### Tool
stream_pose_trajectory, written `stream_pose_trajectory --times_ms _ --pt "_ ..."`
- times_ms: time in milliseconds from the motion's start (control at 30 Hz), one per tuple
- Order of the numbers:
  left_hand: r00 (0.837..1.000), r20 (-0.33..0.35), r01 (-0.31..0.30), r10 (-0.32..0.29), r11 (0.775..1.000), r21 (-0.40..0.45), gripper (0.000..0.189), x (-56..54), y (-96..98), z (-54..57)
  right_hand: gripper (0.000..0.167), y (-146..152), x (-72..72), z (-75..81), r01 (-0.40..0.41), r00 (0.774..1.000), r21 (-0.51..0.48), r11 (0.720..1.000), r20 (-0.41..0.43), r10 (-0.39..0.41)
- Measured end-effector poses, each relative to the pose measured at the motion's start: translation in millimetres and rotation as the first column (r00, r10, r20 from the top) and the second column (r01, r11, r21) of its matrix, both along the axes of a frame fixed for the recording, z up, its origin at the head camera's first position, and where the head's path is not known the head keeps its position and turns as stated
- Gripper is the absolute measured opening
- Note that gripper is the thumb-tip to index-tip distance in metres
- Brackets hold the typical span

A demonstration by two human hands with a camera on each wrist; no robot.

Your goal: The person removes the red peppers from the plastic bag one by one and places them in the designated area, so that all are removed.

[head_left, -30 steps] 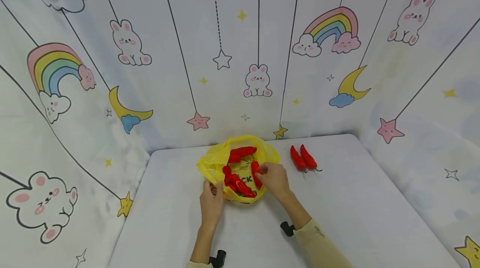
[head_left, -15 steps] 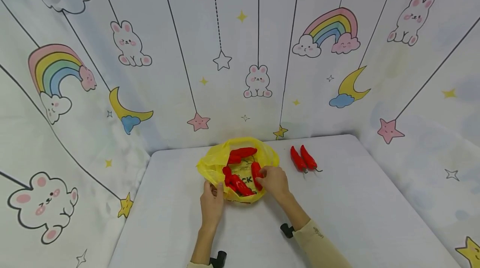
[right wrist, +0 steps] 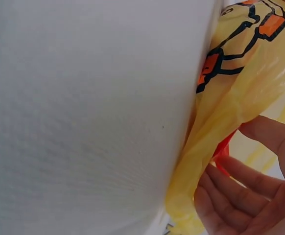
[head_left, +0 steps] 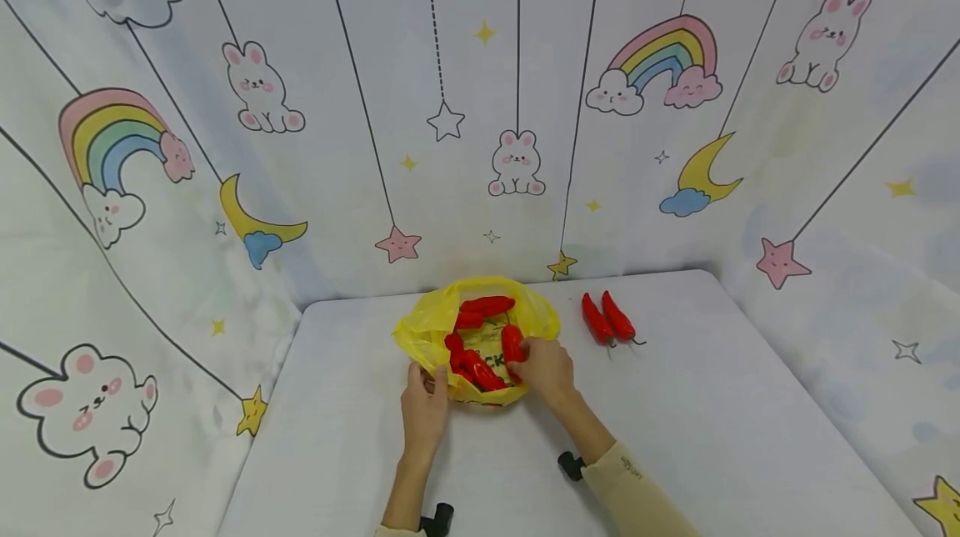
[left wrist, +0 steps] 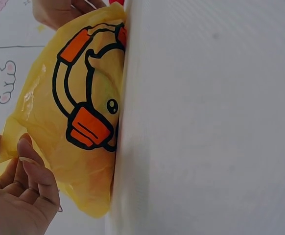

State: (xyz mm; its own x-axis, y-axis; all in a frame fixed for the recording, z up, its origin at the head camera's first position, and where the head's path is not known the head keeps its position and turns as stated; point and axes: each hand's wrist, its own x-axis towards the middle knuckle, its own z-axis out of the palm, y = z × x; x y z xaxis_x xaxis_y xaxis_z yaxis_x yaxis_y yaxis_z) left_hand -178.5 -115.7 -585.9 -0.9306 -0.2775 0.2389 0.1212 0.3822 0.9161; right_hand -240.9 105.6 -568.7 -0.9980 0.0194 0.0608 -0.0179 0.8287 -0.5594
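Observation:
A yellow plastic bag (head_left: 428,324) lies with its mouth open near the back of the table, several red chili peppers (head_left: 486,372) inside it. My left hand (head_left: 424,410) pinches the bag's near left rim; the left wrist view shows that hand (left wrist: 22,191) with thumb and fingers on the plastic. At the right side of the mouth, my right hand (head_left: 546,368) holds one red chili pepper (head_left: 512,342) between thumb and fingers, inside the rim. In the right wrist view the bag's edge partly hides this pepper (right wrist: 223,149) between the fingers and thumb.
Two more red chili peppers (head_left: 608,318) lie side by side on the white table (head_left: 675,437), right of the bag. A patterned cloth wall (head_left: 480,212) stands behind the table. The bag's outside bears a black and orange cartoon print (left wrist: 91,125).
My right hand has shifted slightly down toward me and to the left, staying at the same pepper. My left hand keeps its place at the bag's rim.

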Motion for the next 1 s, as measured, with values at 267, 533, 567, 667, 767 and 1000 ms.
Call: stream_pose_trajectory --times_ms 267,533,567,667,767,1000 --pt "1.0 0.0 0.007 -0.007 1.0 0.008 0.017 -0.5 0.0 -1.2 0.062 -6.4 -2.0 -7.4 0.047 0.999 0.07 0.996 0.017 -0.048" --pt "1.0 0.0 0.012 -0.012 1.0 0.013 0.017 -0.7 0.3 -2.3 0.057 -6.9 -1.7 -9.6 0.067 0.997 0.06 0.996 0.029 -0.069" --pt "1.0 0.001 0.012 -0.012 1.0 0.013 0.016 -0.7 0.3 -2.3 0.057 -6.6 -1.7 -9.4 0.07 0.997 0.045 0.997 0.03 -0.071" --pt "1.0 0.004 0.012 -0.012 1.0 0.014 0.017 -0.4 0.5 -2.0 0.054 -5.6 -1.7 -8.9 0.081 0.996 -0.008 0.997 0.032 -0.081" --pt "1.0 0.004 0.013 -0.013 1.0 0.014 0.017 -0.3 0.6 -2.6 0.047 -4.2 -1.5 -9.1 0.086 0.996 -0.04 0.996 0.035 -0.084" --pt "1.0 0.007 0.015 -0.015 1.0 0.017 0.016 -0.5 1.1 -2.6 0.03 1.1 2.2 -7.1 0.083 0.996 -0.078 0.993 -0.008 -0.084"
